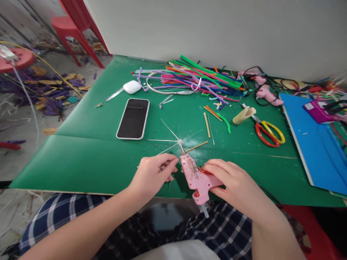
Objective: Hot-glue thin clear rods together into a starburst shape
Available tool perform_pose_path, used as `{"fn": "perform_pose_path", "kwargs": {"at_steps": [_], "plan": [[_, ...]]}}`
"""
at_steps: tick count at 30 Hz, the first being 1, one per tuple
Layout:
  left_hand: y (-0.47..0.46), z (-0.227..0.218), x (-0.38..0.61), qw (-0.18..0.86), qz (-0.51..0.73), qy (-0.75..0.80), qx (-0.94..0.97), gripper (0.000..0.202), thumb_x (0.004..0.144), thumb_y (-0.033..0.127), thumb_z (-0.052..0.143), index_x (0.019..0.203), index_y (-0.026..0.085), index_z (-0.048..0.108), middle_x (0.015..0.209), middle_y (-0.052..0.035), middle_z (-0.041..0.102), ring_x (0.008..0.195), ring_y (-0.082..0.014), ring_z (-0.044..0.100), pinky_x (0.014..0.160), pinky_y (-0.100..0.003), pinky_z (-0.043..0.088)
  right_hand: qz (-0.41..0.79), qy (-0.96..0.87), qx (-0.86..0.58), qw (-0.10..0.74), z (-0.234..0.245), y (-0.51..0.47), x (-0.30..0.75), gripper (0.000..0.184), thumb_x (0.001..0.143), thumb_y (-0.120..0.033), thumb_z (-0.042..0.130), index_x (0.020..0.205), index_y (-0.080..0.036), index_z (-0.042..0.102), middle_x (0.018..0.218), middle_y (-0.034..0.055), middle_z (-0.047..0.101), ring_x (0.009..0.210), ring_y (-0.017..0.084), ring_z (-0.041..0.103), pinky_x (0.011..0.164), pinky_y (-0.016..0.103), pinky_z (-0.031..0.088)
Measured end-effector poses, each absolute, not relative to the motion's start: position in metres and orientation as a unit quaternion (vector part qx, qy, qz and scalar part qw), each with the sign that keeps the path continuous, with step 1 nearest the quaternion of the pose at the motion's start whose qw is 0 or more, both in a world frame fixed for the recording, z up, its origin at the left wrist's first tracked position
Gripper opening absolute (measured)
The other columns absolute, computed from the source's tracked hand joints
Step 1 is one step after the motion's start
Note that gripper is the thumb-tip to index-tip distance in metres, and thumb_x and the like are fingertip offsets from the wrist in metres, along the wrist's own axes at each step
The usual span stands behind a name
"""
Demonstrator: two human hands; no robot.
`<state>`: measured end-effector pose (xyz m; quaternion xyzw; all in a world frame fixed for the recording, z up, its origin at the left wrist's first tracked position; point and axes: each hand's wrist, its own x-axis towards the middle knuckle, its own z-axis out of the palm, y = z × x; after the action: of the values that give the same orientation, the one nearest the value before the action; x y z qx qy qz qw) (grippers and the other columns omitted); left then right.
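Observation:
My right hand (230, 180) is wrapped round the handle of a pink hot glue gun (193, 173). Its metal nozzle (182, 150) points away from me and meets the whitish centre of a star of thin clear spokes (162, 140), which fan out over the green table. My left hand (155, 169) is closed in a pinch just left of the nozzle, close to the star's near side; what lies between its fingertips is too small to tell. A short tan stick (197, 146) lies right beside the nozzle.
Beyond my hands lie a phone (133, 119), a white case (132, 86) and a heap of coloured pipe cleaners (195, 77). To the right are scissors (268, 133), a beige tube (244, 115), another pink glue gun (268, 95) and a blue board (317, 144).

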<state>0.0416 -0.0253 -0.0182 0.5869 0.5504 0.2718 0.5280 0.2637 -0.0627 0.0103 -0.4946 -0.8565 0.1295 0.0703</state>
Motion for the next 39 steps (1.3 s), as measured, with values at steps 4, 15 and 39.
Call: {"fn": "perform_pose_path", "kwargs": {"at_steps": [4,15,39], "plan": [[-0.0256,-0.0179,0.0417,0.525,0.273,0.551,0.589,0.021,0.079,0.032,0.053,0.083,0.016,0.065,0.063,-0.0002,0.065,0.046,-0.0081,0.059,0.047,-0.016,0.051,0.127,-0.855,-0.497,0.071,0.0103,-0.0627,0.2648,0.042,0.071,-0.005,0.055,0.108,-0.023,0.046,0.113,0.0037,0.055,0.099,0.020,0.055,0.080,0.036,0.046],[-0.0254,-0.0194,0.0407,0.524,0.274,0.550,0.590,0.021,0.079,0.033,0.053,0.084,0.016,0.065,0.063,-0.0004,0.065,0.046,-0.0079,0.059,0.047,-0.016,0.051,0.159,-0.847,-0.499,0.094,0.0107,-0.0628,0.2675,0.041,0.071,-0.001,0.055,0.104,-0.023,0.047,0.106,0.0016,0.059,0.094,0.018,0.055,0.080,0.034,0.044],[-0.0259,-0.0177,0.0406,0.523,0.271,0.548,0.594,0.021,0.079,0.033,0.052,0.084,0.016,0.065,0.064,-0.0009,0.066,0.046,-0.0086,0.059,0.047,-0.017,0.051,0.182,-0.842,-0.500,0.089,0.0124,-0.0625,0.2669,0.040,0.069,0.001,0.055,0.101,-0.023,0.048,0.101,0.0018,0.061,0.090,0.018,0.056,0.077,0.035,0.045]]}}
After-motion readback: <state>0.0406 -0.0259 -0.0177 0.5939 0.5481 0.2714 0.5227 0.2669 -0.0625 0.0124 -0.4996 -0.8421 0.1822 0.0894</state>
